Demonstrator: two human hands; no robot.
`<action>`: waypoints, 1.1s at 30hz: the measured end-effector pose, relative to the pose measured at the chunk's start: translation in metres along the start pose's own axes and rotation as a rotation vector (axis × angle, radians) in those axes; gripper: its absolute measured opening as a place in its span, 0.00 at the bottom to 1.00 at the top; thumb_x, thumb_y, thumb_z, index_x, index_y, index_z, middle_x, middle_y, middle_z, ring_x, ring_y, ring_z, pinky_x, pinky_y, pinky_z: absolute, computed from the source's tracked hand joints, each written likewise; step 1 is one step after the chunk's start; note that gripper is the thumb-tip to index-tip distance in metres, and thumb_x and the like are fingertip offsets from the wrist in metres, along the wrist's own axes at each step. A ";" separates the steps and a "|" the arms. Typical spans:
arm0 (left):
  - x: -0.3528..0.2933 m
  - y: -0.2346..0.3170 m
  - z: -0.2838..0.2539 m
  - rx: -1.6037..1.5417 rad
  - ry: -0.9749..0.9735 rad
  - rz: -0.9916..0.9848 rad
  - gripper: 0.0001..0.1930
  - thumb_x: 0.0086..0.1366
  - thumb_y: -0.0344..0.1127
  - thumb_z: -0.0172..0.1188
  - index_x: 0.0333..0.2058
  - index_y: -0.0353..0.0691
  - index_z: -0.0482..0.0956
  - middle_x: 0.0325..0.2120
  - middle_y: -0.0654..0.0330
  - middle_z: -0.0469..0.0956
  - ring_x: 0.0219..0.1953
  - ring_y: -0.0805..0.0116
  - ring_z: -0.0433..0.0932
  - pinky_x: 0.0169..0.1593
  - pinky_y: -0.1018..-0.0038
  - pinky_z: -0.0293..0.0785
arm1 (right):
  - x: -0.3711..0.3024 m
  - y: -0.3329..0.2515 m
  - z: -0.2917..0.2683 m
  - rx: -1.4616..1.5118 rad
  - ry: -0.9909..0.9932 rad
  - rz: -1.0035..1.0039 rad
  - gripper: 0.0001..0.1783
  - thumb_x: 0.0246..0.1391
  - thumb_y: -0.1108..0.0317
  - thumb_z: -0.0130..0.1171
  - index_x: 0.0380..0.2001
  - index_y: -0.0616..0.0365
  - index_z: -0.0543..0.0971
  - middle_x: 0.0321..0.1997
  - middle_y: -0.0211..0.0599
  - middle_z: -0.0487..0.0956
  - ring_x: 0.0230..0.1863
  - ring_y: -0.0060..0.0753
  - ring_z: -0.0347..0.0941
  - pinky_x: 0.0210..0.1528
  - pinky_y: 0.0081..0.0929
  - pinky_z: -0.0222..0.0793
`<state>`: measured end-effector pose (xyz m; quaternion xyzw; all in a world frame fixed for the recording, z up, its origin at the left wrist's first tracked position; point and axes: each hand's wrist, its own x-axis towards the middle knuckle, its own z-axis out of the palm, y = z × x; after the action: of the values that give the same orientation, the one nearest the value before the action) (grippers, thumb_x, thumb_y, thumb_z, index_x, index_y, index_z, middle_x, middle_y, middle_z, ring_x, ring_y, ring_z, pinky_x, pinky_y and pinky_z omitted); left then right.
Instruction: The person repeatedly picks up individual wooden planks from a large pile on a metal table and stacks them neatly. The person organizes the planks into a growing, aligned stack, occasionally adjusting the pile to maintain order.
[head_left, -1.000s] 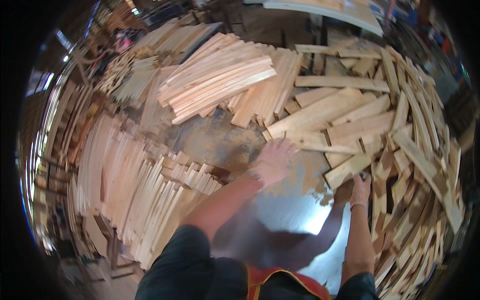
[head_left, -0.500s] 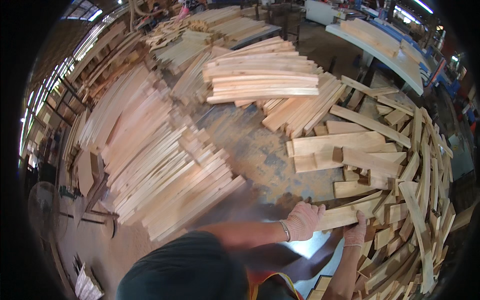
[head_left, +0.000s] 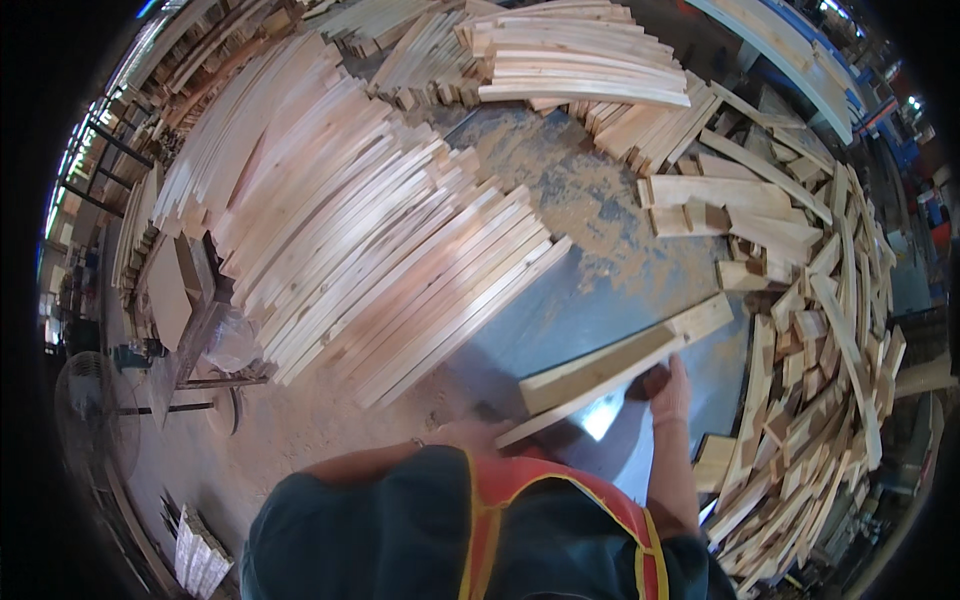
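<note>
Over the metal tabletop (head_left: 690, 440), a pale wooden board (head_left: 610, 375) slants from near my body up to the right. A second strip seems to lie along it, though I cannot tell whether they are separate pieces. My right hand (head_left: 672, 395), in a pale pink knitted glove, grips the lower edge near the far end, its thumb in shadow. At the near end is my left hand (head_left: 470, 435), also gloved; motion smears it and its fingers do not show. To the left lie long planks (head_left: 420, 270) set side by side in a broad slanting row.
A jumbled heap of short wood offcuts (head_left: 800, 400) fills the right side. Stacked boards (head_left: 580, 60) stand at the back, beyond sawdust (head_left: 560, 190) on the tabletop. A fan (head_left: 90, 410) is at the far left, and a pale machine table (head_left: 780, 50) at the back right.
Both hands have drawn the board left and toward me, away from the offcut heap, and it now slants more. The view has shifted, so the piles sit higher.
</note>
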<state>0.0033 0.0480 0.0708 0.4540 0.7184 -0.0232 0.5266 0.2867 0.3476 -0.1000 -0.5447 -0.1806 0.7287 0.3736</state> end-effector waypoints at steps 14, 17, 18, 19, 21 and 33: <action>-0.015 -0.102 0.000 0.062 0.486 0.109 0.32 0.61 0.45 0.62 0.63 0.42 0.73 0.43 0.41 0.83 0.46 0.40 0.82 0.52 0.48 0.78 | -0.062 0.032 0.182 -1.329 0.623 -0.329 0.51 0.46 0.56 0.70 0.73 0.52 0.61 0.71 0.54 0.65 0.69 0.64 0.65 0.68 0.51 0.68; -0.007 -0.108 -0.004 0.164 0.654 0.188 0.31 0.60 0.47 0.63 0.61 0.39 0.74 0.50 0.45 0.79 0.53 0.41 0.78 0.56 0.49 0.75 | -0.070 0.088 0.172 -0.957 0.381 -0.680 0.45 0.43 0.66 0.69 0.66 0.61 0.64 0.62 0.62 0.69 0.62 0.69 0.68 0.66 0.51 0.69; -0.002 -0.117 0.003 0.197 0.740 0.180 0.31 0.60 0.47 0.63 0.60 0.39 0.75 0.52 0.46 0.78 0.55 0.42 0.77 0.58 0.49 0.74 | -0.105 0.103 0.191 -0.992 0.246 -0.624 0.43 0.43 0.67 0.68 0.64 0.63 0.65 0.61 0.64 0.69 0.62 0.70 0.67 0.66 0.52 0.68; 0.003 -0.120 0.006 0.230 0.814 0.175 0.31 0.60 0.48 0.63 0.60 0.38 0.75 0.54 0.47 0.76 0.58 0.43 0.75 0.59 0.49 0.73 | -0.134 0.108 0.213 -1.054 0.121 -0.462 0.43 0.43 0.67 0.68 0.64 0.64 0.64 0.61 0.65 0.69 0.63 0.69 0.66 0.66 0.52 0.68; 0.022 -0.113 0.007 0.420 0.990 0.275 0.30 0.59 0.48 0.65 0.58 0.40 0.76 0.55 0.52 0.74 0.60 0.47 0.72 0.61 0.49 0.70 | -0.139 0.144 0.231 -1.080 -0.137 -0.391 0.39 0.48 0.63 0.67 0.62 0.63 0.66 0.55 0.65 0.75 0.59 0.69 0.71 0.64 0.50 0.70; 0.153 0.081 -0.081 0.524 0.907 0.553 0.41 0.53 0.48 0.73 0.64 0.39 0.72 0.62 0.48 0.70 0.68 0.43 0.65 0.68 0.47 0.63 | 0.011 -0.060 0.037 -0.284 -0.272 -0.331 0.07 0.64 0.63 0.61 0.37 0.54 0.82 0.33 0.28 0.79 0.36 0.22 0.74 0.39 0.25 0.71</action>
<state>-0.0064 0.2328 0.0241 0.7039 0.6970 0.1345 0.0238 0.2716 0.4002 -0.0540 -0.4515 -0.4165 0.6916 0.3799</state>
